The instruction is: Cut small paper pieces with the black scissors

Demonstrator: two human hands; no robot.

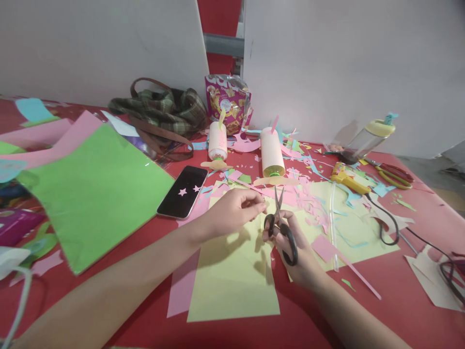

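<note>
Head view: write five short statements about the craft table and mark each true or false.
1. The right hand holds black-handled scissors. True.
2. The phone lies on the green paper sheet. False: it lies on the red table, beside the sheet.
3. Two small pink stars sit on the phone's dark screen. True.
4. The left hand grips the yellow glue gun. False: the gun lies apart, to the right.
5. Both paper-wrapped bottles stand upright. False: they lie on their sides.

Black-handled scissors [282, 231], pale yellow paper [232, 276], green sheet [98, 194], red table [399, 291], plaid bag [160, 109].
</note>
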